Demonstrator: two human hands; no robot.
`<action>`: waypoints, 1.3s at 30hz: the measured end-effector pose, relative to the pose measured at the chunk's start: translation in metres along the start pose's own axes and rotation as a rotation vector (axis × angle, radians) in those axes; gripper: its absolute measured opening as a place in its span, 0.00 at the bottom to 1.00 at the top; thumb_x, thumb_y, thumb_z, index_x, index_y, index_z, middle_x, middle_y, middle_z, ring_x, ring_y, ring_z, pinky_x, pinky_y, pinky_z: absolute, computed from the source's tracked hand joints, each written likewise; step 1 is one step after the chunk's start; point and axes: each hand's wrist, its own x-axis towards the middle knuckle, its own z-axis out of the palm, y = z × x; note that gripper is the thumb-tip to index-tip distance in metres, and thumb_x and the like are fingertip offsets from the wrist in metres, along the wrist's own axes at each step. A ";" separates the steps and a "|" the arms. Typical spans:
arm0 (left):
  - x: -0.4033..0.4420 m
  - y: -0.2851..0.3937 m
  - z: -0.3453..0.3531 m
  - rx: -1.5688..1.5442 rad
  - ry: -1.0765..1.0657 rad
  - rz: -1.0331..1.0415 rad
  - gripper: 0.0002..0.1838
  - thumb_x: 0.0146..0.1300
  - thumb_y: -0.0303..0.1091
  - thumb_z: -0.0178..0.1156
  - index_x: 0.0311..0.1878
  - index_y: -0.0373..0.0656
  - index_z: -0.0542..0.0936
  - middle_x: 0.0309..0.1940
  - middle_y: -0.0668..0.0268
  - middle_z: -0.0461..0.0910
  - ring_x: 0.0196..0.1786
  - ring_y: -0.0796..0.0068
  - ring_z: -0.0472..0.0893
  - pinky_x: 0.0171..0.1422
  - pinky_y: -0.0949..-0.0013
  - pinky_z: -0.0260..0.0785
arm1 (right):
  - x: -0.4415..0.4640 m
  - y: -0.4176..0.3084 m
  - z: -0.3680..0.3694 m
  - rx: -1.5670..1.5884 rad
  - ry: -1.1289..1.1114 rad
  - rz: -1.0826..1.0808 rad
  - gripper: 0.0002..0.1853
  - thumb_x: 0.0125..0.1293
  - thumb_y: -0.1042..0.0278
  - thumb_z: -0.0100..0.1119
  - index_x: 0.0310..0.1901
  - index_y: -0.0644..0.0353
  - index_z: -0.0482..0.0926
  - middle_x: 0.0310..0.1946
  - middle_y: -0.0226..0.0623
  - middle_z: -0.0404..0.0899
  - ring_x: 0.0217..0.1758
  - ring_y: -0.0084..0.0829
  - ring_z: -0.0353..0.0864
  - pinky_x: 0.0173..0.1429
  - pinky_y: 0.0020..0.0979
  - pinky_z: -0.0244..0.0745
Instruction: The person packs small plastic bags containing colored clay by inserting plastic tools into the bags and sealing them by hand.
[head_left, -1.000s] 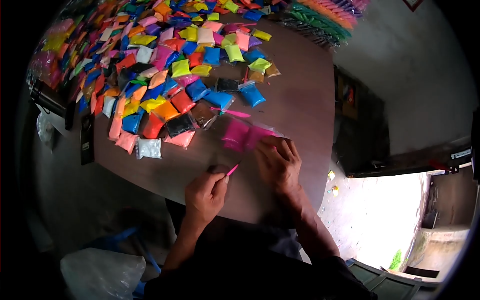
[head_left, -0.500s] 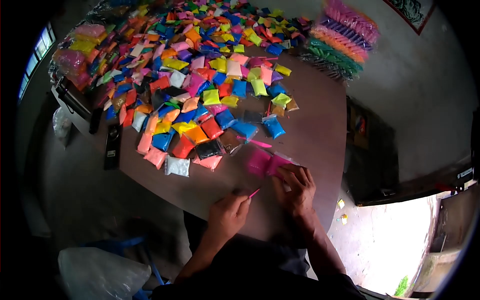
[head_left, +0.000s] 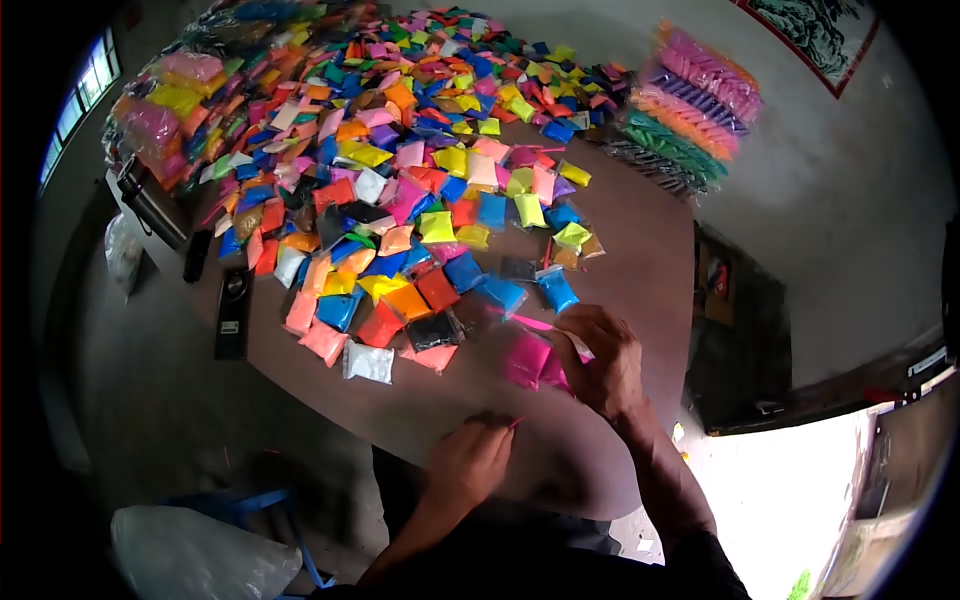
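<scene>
My left hand (head_left: 468, 462) is closed near the table's front edge, pinching a thin pink stick (head_left: 516, 422) whose tip shows past the fingers. My right hand (head_left: 606, 368) is farther forward and to the right, its fingers curled down. A small pink-and-white piece shows by those fingers; what they grip is hidden. Two magenta packets (head_left: 528, 360) lie side by side just left of the right hand, the nearer one partly covered by it. Close to its fingertips, a flat pink plastic tool (head_left: 530, 322) rests on the table.
Many colourful small packets (head_left: 437, 227) cover the brown table (head_left: 640, 275), heaped toward the back. Bundles of coloured sticks in clear wrap (head_left: 690, 100) stand at the back right. A dark flask (head_left: 153, 205) and a black flat device (head_left: 232, 315) are at the left edge.
My right hand has moved forward, from the edge of a magenta packet to beside the pink tool. My left hand keeps its pinch on the stick. The view has shifted slightly.
</scene>
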 end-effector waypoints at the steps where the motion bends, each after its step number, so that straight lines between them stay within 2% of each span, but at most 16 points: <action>1: 0.002 -0.001 0.001 -0.012 0.025 0.000 0.09 0.60 0.28 0.75 0.42 0.47 0.86 0.36 0.62 0.86 0.34 0.58 0.86 0.36 0.62 0.80 | 0.011 0.000 0.008 0.047 -0.034 0.002 0.08 0.60 0.73 0.72 0.42 0.57 0.88 0.44 0.38 0.87 0.45 0.44 0.88 0.50 0.42 0.83; 2: 0.002 -0.003 0.001 -0.011 0.028 -0.003 0.09 0.60 0.28 0.75 0.42 0.47 0.86 0.36 0.62 0.86 0.34 0.58 0.86 0.36 0.62 0.80 | 0.023 -0.002 0.017 0.094 -0.068 0.005 0.08 0.62 0.70 0.71 0.43 0.54 0.88 0.45 0.36 0.87 0.45 0.44 0.87 0.50 0.43 0.82; 3: -0.001 -0.005 0.002 -0.004 0.017 -0.008 0.09 0.59 0.27 0.74 0.42 0.47 0.86 0.35 0.62 0.85 0.33 0.58 0.85 0.35 0.62 0.79 | 0.041 -0.010 0.023 0.127 -0.094 -0.001 0.08 0.62 0.73 0.72 0.43 0.61 0.88 0.44 0.44 0.88 0.45 0.45 0.89 0.49 0.41 0.84; 7: 0.001 -0.004 -0.005 0.029 -0.053 -0.012 0.11 0.59 0.25 0.73 0.43 0.47 0.86 0.33 0.64 0.82 0.30 0.59 0.82 0.32 0.63 0.76 | 0.102 -0.015 0.071 0.199 -0.130 0.028 0.09 0.65 0.69 0.71 0.46 0.60 0.88 0.45 0.45 0.88 0.45 0.46 0.89 0.49 0.40 0.84; 14: -0.006 -0.015 -0.003 0.063 -0.119 0.020 0.15 0.60 0.24 0.70 0.51 0.49 0.88 0.29 0.68 0.76 0.28 0.65 0.78 0.31 0.65 0.73 | 0.188 -0.012 0.163 0.090 -0.175 0.134 0.26 0.65 0.55 0.73 0.60 0.58 0.84 0.56 0.48 0.87 0.55 0.47 0.88 0.59 0.43 0.83; 16: -0.002 -0.012 -0.006 -0.013 -0.125 -0.032 0.04 0.64 0.28 0.69 0.40 0.44 0.82 0.29 0.64 0.75 0.29 0.61 0.77 0.29 0.58 0.70 | 0.199 -0.013 0.178 0.086 -0.161 0.148 0.29 0.63 0.52 0.74 0.62 0.58 0.83 0.57 0.48 0.87 0.57 0.47 0.88 0.62 0.43 0.82; 20: -0.007 -0.016 -0.005 0.004 -0.116 -0.054 0.04 0.65 0.29 0.69 0.40 0.45 0.83 0.29 0.65 0.75 0.28 0.62 0.77 0.28 0.59 0.69 | 0.213 -0.024 0.186 0.053 -0.326 0.234 0.32 0.61 0.51 0.76 0.63 0.60 0.82 0.58 0.47 0.87 0.60 0.45 0.88 0.63 0.42 0.82; 23: -0.007 -0.017 -0.005 0.008 -0.111 -0.021 0.03 0.65 0.29 0.69 0.40 0.45 0.83 0.29 0.65 0.75 0.28 0.62 0.77 0.28 0.60 0.70 | 0.212 -0.020 0.184 0.104 -0.420 0.308 0.31 0.61 0.53 0.77 0.62 0.60 0.83 0.55 0.45 0.88 0.56 0.40 0.89 0.60 0.38 0.82; 25: -0.004 -0.015 -0.006 0.056 -0.093 -0.014 0.14 0.62 0.27 0.72 0.52 0.49 0.89 0.29 0.70 0.77 0.29 0.70 0.77 0.32 0.69 0.73 | 0.205 -0.011 0.187 0.402 -0.272 0.244 0.22 0.59 0.57 0.77 0.50 0.63 0.86 0.40 0.47 0.88 0.45 0.44 0.89 0.52 0.40 0.83; 28: -0.003 -0.009 -0.008 0.080 -0.127 -0.056 0.14 0.61 0.28 0.74 0.50 0.48 0.88 0.32 0.68 0.78 0.32 0.65 0.80 0.34 0.67 0.75 | 0.188 0.004 0.172 0.533 -0.174 0.151 0.19 0.60 0.61 0.77 0.47 0.65 0.85 0.40 0.46 0.88 0.43 0.39 0.88 0.50 0.36 0.82; 29: -0.002 -0.008 -0.009 0.080 -0.129 -0.045 0.14 0.61 0.28 0.74 0.50 0.48 0.88 0.32 0.68 0.78 0.32 0.65 0.80 0.34 0.67 0.75 | 0.178 0.000 0.157 0.639 -0.166 0.244 0.15 0.63 0.65 0.77 0.41 0.67 0.83 0.36 0.41 0.85 0.37 0.30 0.84 0.43 0.31 0.78; 30: 0.001 -0.007 -0.010 0.056 -0.122 -0.048 0.12 0.63 0.31 0.72 0.48 0.47 0.85 0.33 0.65 0.78 0.33 0.61 0.79 0.34 0.61 0.74 | 0.169 -0.006 0.137 0.636 -0.154 0.246 0.15 0.63 0.65 0.77 0.41 0.67 0.83 0.36 0.41 0.85 0.37 0.30 0.84 0.43 0.31 0.78; 32: 0.006 -0.007 -0.010 0.030 -0.123 -0.042 0.11 0.65 0.33 0.71 0.47 0.45 0.82 0.33 0.62 0.78 0.35 0.58 0.79 0.34 0.56 0.73 | 0.145 -0.015 0.099 0.735 -0.233 0.481 0.14 0.64 0.66 0.77 0.38 0.67 0.81 0.30 0.30 0.79 0.32 0.21 0.74 0.36 0.28 0.71; 33: 0.006 -0.008 -0.009 -0.023 -0.107 -0.039 0.11 0.65 0.34 0.71 0.48 0.45 0.82 0.36 0.61 0.79 0.37 0.55 0.80 0.38 0.55 0.75 | 0.128 -0.019 0.088 0.830 -0.158 0.480 0.14 0.64 0.68 0.79 0.37 0.65 0.80 0.27 0.22 0.72 0.30 0.15 0.66 0.32 0.27 0.64; 35: 0.016 0.005 -0.016 -0.112 -0.089 -0.086 0.12 0.64 0.33 0.73 0.48 0.43 0.83 0.40 0.57 0.83 0.42 0.51 0.83 0.47 0.52 0.77 | 0.093 -0.016 0.063 0.924 -0.121 0.536 0.10 0.66 0.74 0.77 0.37 0.62 0.81 0.26 0.21 0.75 0.29 0.15 0.70 0.30 0.25 0.65; 39: -0.001 -0.003 -0.004 -0.111 0.012 -0.055 0.13 0.61 0.31 0.75 0.47 0.42 0.84 0.41 0.56 0.85 0.42 0.50 0.83 0.47 0.53 0.78 | 0.023 -0.026 0.015 1.105 -0.022 0.727 0.08 0.68 0.75 0.75 0.38 0.59 0.82 0.29 0.25 0.83 0.31 0.15 0.79 0.33 0.22 0.75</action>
